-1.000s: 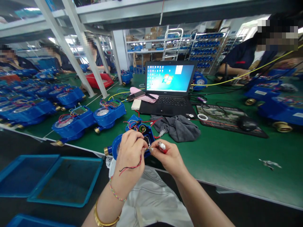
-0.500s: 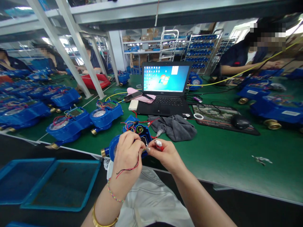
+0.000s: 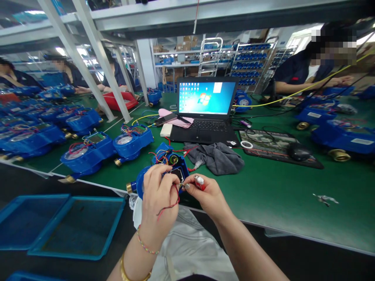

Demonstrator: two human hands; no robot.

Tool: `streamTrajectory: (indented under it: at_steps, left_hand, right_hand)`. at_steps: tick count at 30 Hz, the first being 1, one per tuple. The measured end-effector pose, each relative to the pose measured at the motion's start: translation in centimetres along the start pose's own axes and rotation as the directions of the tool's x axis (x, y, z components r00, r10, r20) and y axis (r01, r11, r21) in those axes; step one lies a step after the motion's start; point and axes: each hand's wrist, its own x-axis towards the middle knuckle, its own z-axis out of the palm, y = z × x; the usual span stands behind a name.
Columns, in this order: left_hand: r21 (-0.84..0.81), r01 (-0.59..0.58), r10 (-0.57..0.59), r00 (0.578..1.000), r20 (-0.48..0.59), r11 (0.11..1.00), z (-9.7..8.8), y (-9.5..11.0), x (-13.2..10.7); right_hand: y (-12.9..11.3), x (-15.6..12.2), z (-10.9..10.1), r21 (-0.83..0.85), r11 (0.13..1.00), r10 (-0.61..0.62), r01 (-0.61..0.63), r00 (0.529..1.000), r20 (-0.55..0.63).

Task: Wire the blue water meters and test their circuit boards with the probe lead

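My left hand [image 3: 160, 191] is closed in a pinch over the near side of a blue water meter [image 3: 141, 182]. Between its fingertips are thin red and black wires [image 3: 172, 205], whose loose ends trail across the back of the hand. My right hand [image 3: 206, 195] meets it fingertip to fingertip at the wire ends. A small red thing with a pale metal top, which looks like a lighter [image 3: 200, 183], is tucked in the right hand's curled fingers. The meter's open housing shows a round part [image 3: 174, 159] and more wires. The exact join between the fingertips is too small to make out.
Behind the meter lie a grey cloth [image 3: 222, 160] and a laptop [image 3: 202, 130]. More blue meters [image 3: 84, 156] stand left, others [image 3: 342, 134] right. A mouse [image 3: 298, 151] rests on its pad. Blue trays [image 3: 113, 234] sit below the table edge. A co-worker [image 3: 304, 70] sits at right.
The wire tails over my left hand have swung and bunched nearer its fingers. Both hands stay fingertip to fingertip at the meter, and the view has shifted slightly.
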Motion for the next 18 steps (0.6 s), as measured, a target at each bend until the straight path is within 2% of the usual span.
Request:
streamTrajectory:
  at_steps: [6,12,15,18]
  left_hand:
    - [0.1,0.008,-0.013,0.999,0.05,0.995,-0.6,0.4,-1.2]
    - [0.022,0.088,-0.088,0.996,-0.001,0.996,-0.2,0.9,-1.4]
    - [-0.016,0.141,-0.141,0.989,-0.043,0.99,0.0,0.9,-1.3]
    - [-0.028,0.151,-0.152,0.987,-0.049,0.988,0.0,0.9,-1.2]
  right_hand:
    - [-0.3,-0.2,0.5,-0.026,0.999,-0.03,0.027,0.995,-0.097]
    - [0.0,-1.1,1.7,0.039,0.999,0.03,-0.025,0.991,-0.128]
    - [0.4,-1.6,2.1,-0.032,0.999,-0.003,-0.002,0.989,-0.147]
    - [0.3,-1.6,1.8,-0.184,0.98,-0.111,0.082,0.982,-0.153]
